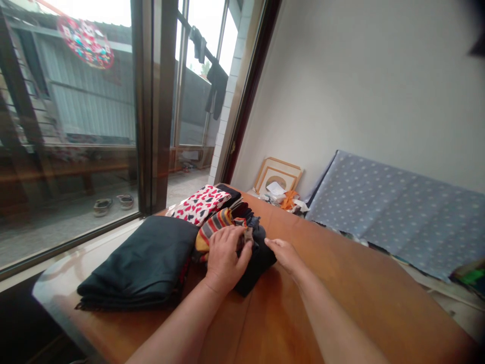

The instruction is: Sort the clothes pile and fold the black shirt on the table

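A small bundle of black cloth [248, 279] lies on the brown bench [303, 303], between and under the two hands. The left hand [228, 253] rests over its left side, thumb and fingers spread around a small brownish piece of fabric [248, 236]; whether they grip it I cannot tell. The right hand [279, 249] is at the bundle's right edge, its fingers curled in near the thumb; whether cloth is pinched between them I cannot tell.

Just left of the bundle, partly under the left hand, is a striped cloth [215, 226] in yellow, red and grey. Behind it lies a folded white cloth with red and black hearts [200, 203], beside a black folded piece [229, 193]. Nearer on the left sits a large dark folded cloth [140, 258].

Beyond the bench, picture frames [280, 174] lean against the wall [341, 91], near a blue-grey patterned cover [397, 217]. Shoes [103, 207] stand outside the window [91, 101].
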`<control>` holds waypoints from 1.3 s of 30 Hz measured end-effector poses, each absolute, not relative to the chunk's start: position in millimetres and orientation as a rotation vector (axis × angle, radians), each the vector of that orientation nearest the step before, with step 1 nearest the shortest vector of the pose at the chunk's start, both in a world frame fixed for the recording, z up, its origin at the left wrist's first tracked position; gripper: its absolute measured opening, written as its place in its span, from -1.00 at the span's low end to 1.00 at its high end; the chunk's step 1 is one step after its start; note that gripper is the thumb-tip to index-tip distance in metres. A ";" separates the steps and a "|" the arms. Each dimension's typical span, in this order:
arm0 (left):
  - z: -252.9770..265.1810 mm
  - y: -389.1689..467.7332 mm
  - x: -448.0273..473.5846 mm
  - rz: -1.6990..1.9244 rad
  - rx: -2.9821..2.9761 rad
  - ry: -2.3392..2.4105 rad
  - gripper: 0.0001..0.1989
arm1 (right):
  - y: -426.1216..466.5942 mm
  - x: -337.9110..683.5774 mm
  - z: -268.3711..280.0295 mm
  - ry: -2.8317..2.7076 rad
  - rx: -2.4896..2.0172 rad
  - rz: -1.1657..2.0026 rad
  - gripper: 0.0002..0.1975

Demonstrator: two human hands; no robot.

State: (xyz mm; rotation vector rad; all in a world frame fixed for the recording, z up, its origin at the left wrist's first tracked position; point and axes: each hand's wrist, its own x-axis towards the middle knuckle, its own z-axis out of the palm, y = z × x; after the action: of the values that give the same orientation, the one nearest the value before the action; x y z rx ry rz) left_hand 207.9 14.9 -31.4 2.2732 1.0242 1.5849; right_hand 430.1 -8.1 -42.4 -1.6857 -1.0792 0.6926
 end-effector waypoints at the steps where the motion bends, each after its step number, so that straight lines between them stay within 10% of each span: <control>1: -30.9 12.6 208.8 1.486 2.367 0.994 -0.59 | -10.7 428.5 -43.3 -1.127 -1.680 0.735 -0.66; 24: -43.6 25.0 212.1 1.140 2.596 1.267 -0.53 | -146.6 487.7 4.0 -0.478 -1.049 0.680 -0.84; 39: -35.0 -0.6 230.7 1.198 2.807 1.139 -0.54 | -267.2 557.1 -48.1 -0.304 -1.527 0.264 -0.71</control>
State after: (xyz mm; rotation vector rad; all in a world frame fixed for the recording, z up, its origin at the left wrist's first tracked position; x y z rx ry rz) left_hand 230.7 -0.6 -35.0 2.8070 1.1390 1.1982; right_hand 557.1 -267.2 -48.1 -1.5274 -0.3039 0.2637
